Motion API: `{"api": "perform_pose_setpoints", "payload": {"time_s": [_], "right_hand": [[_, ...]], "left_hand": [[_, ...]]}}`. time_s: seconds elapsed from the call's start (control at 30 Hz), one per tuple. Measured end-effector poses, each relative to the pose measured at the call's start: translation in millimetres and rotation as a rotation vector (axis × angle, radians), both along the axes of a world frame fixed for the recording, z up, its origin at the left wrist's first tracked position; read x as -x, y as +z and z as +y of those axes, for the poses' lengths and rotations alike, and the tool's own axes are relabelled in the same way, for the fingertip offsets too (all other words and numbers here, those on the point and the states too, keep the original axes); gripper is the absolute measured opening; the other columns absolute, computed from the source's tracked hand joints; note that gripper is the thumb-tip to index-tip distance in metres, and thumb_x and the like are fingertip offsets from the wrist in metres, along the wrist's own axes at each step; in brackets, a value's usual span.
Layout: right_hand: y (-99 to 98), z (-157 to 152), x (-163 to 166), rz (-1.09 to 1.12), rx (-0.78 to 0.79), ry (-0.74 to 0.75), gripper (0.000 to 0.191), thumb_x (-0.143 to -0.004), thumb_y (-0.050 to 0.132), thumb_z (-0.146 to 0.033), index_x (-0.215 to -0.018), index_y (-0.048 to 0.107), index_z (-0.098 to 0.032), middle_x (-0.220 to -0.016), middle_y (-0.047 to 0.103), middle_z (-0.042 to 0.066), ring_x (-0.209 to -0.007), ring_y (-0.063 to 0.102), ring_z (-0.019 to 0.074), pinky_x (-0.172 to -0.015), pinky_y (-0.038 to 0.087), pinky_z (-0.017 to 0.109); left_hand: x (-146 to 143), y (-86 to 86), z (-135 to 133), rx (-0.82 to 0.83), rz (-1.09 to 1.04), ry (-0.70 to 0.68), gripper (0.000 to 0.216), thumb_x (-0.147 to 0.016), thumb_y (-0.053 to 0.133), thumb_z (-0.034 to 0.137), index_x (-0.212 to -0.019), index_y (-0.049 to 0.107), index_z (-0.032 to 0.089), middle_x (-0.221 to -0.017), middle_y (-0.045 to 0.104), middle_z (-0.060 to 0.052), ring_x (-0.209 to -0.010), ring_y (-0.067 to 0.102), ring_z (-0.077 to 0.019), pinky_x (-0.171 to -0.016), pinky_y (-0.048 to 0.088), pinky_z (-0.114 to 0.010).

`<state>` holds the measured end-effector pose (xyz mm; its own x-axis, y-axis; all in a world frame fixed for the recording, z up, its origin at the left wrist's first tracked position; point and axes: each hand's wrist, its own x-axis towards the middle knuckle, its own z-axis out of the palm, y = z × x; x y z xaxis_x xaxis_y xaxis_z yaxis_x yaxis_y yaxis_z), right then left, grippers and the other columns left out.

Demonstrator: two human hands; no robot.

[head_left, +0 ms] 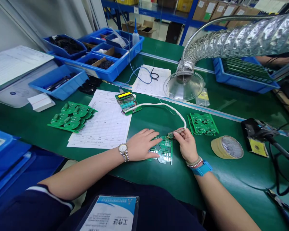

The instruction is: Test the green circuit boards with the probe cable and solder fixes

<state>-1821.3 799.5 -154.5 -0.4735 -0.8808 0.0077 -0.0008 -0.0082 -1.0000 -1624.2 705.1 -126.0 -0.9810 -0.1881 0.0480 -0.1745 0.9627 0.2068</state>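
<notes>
We see bright, even light on the table [149,120]. Above it, the foil hose [231,38] glints; we notice stretched picture edges.

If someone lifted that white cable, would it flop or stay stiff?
The cable is probably bendy but a little springy: it curves smoothly between the right hand and the screen board. Seemingly attached there, it may tug that board.

An electronics workshop: circuit boards [165,151], blue parts bins [119,68] and a foil duct [231,40] (crinkled, silvery).
</notes>
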Motion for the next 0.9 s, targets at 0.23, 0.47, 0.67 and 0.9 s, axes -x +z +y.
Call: {"api": "perform_pose_setpoints", "payload": {"time_s": [0.23, 0.47, 0.67, 0.9], "right_hand": [[0.2, 0.4, -0.3, -0.036, 0.018, 0.005, 0.018, -0.075, 0.065, -0.032, -0.078, 0.051, -0.021, -0.073, 0.052, -0.003, -0.069, 0.051, 0.0107, -0.068, 0.042, 0.025], [-1.2, 0.4, -1.4, -0.001, 0.034, 0.022, 0.015, -0.077, 0.063, -0.031, -0.079, 0.051, -0.021, -0.072, 0.052, -0.004, -0.070, 0.052, 0.0106, -0.068, 0.042, 0.024], [8.5, 3.3, -1.7, 0.030, 0.010, 0.069, 0.017, -0.075, 0.064, -0.034, -0.079, 0.053, -0.022, -0.076, 0.060, 0.000, -0.074, 0.058, 0.0149, -0.072, 0.045, 0.029], [15.0, 7.8, -1.2, 0.180, -0.052, 0.233, 0.013, -0.077, 0.063, -0.032, -0.082, 0.058, -0.022, -0.085, 0.065, 0.003, -0.077, 0.059, 0.0182, -0.073, 0.045, 0.033]], "left_hand": [[13.0, 1.4, -2.6, 0.031, -0.045, -0.022, 0.055, -0.085, 0.043, 0.055, -0.123, 0.050, 0.017, -0.119, 0.052, -0.012, -0.105, 0.047, -0.0266, -0.085, 0.039, -0.039], [16.5, 2.9, -3.8, 0.006, -0.063, -0.017, 0.051, -0.083, 0.046, 0.056, -0.118, 0.054, 0.021, -0.117, 0.053, -0.011, -0.105, 0.047, -0.0273, -0.083, 0.040, -0.039], [-9.5, -3.4, -9.6, -0.108, -0.030, 0.070, 0.089, -0.068, 0.048, 0.075, -0.133, 0.037, 0.017, -0.141, 0.035, -0.014, -0.128, 0.032, -0.0324, -0.104, 0.025, -0.047], [-29.6, -11.2, -21.3, -0.185, -0.103, 0.082, 0.104, -0.059, 0.050, 0.080, -0.138, 0.030, 0.014, -0.144, 0.029, -0.015, -0.134, 0.022, -0.0318, -0.110, 0.015, -0.047]]}}
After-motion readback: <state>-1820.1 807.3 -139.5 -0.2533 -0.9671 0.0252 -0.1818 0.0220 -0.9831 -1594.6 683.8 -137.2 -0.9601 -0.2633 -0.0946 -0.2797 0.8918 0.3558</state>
